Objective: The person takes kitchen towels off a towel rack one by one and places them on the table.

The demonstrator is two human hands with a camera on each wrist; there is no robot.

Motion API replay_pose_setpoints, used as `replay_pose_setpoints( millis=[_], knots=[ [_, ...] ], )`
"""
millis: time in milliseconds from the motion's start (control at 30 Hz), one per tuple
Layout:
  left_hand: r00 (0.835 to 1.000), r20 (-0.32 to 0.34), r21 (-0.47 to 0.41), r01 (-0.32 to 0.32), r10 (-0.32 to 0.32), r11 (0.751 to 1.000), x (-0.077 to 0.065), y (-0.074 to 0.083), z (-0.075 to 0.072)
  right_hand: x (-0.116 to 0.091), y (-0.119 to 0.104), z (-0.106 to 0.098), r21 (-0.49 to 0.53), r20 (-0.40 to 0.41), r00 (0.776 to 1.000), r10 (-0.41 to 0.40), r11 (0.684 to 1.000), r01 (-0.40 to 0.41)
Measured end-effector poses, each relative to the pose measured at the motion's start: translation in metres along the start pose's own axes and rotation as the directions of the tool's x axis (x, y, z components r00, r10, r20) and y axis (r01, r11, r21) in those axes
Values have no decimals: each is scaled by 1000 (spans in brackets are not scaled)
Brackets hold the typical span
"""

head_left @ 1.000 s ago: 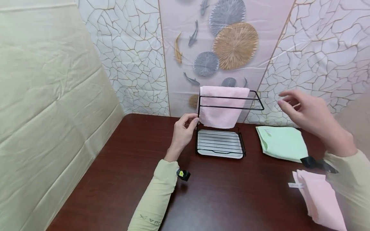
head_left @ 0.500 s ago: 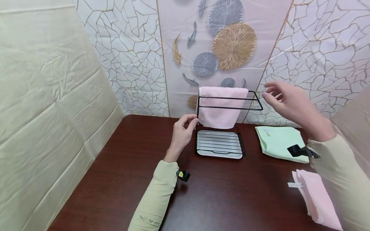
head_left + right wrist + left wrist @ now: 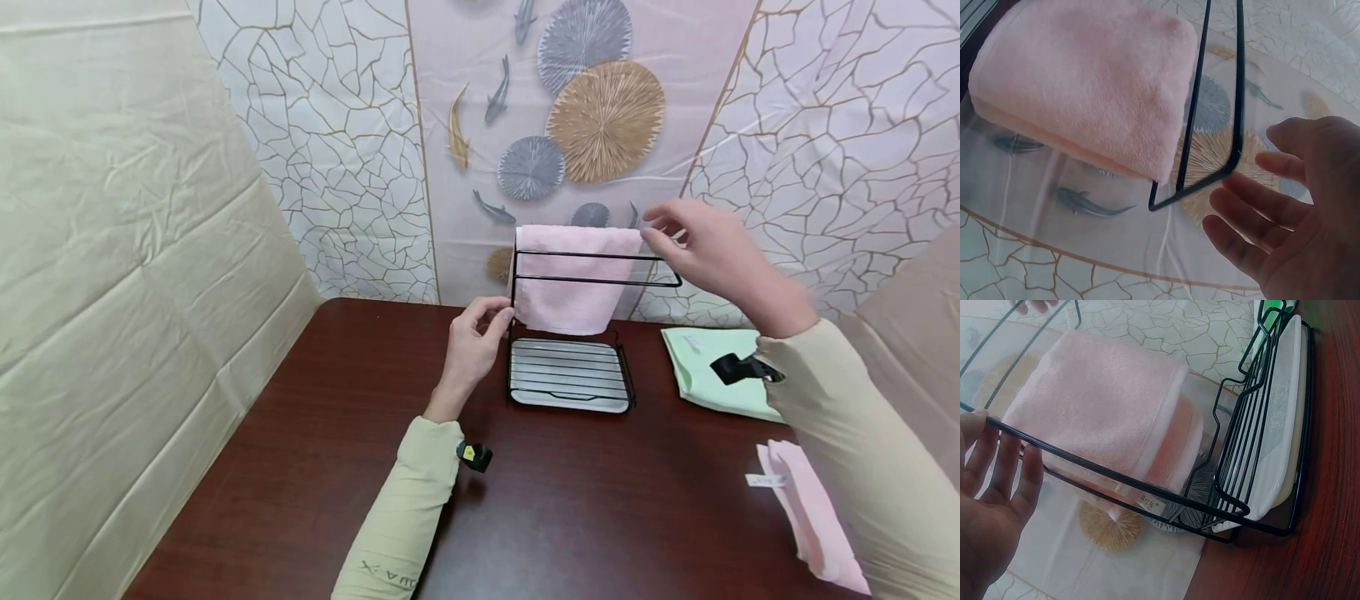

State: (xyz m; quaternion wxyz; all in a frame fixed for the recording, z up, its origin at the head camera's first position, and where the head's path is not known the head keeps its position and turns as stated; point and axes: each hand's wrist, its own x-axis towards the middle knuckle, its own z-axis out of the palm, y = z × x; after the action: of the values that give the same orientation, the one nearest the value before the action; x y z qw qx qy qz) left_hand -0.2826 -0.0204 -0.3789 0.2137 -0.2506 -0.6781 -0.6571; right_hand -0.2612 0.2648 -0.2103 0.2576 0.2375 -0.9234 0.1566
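A black wire rack (image 3: 630, 284) stands at the back of the table, a pink towel (image 3: 562, 310) draped over its upper bars. My left hand (image 3: 471, 350) pinches the rack's left upright between thumb and fingers; the left wrist view shows the fingertips behind the bar. My right hand (image 3: 705, 248) is raised at the right end of the top bars, near the towel's upper corner. In the right wrist view its fingers (image 3: 1254, 219) are spread and loosely bent beside the bar end, holding nothing. Under the rack's lower wires lies a white tray (image 3: 1285, 412).
A folded green towel (image 3: 705, 379) lies right of the rack, partly behind the right forearm. Nearer the front right is a folded pink towel (image 3: 806, 508) with a white tag. A patterned wall covering (image 3: 360, 167) rises behind the dark wooden table (image 3: 315, 467).
My right hand has moved left from beyond the rack to the right end of its top bars. The left hand, the rack and the hanging towel have stayed put.
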Motion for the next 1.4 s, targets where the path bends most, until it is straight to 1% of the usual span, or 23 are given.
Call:
replay_pose_setpoints(
  millis=[133, 233, 333, 367, 467, 500, 600, 700, 867, 1033, 1200, 1400],
  knots=[
    [1000, 2, 2, 9, -9, 1000, 0, 1, 0, 7, 0, 7, 0, -4, 1000, -29, 1000, 29],
    [1000, 19, 11, 12, -12, 1000, -2, 15, -2, 11, -1, 13, 9, 8, 1000, -24, 1000, 24],
    [999, 27, 2, 24, -24, 1000, -2, 17, -2, 14, -2, 18, 19, 29, 1000, -9, 1000, 9],
    [999, 23, -1, 24, -24, 1000, -2, 17, -2, 16, -3, 20, 21, 33, 999, -8, 1000, 7],
    [999, 5, -7, 34, -34, 999, 0, 3, -1, 21, -5, 23, 21, 34, 999, -20, 1000, 19],
    [999, 0, -5, 33, -33, 999, 0, 2, -1, 22, -6, 24, 22, 29, 999, -29, 999, 29],
    [999, -3, 4, 32, -32, 999, 1, 3, -1, 28, -9, 27, 26, 13, 999, -46, 999, 45],
    [1000, -1, 7, 24, -24, 1000, 1, 4, -1, 33, -11, 29, 34, 15, 999, -38, 999, 37],
    [1000, 1, 13, 17, -17, 1000, 2, 3, -2, 40, -13, 33, 44, 60, 998, -4, 999, 1],
    [1000, 9, 13, 8, -8, 1000, 2, 3, -1, 47, -10, 40, 45, 108, 994, 17, 999, -22],
    [1000, 3, 17, 19, -19, 1000, -1, 3, 0, 53, -5, 46, 19, 180, 983, 26, 999, -30],
    [1000, -3, 3, 10, -10, 1000, -1, 1, 1, 57, 0, 49, 13, 240, 968, 71, 997, -76]
  ],
)
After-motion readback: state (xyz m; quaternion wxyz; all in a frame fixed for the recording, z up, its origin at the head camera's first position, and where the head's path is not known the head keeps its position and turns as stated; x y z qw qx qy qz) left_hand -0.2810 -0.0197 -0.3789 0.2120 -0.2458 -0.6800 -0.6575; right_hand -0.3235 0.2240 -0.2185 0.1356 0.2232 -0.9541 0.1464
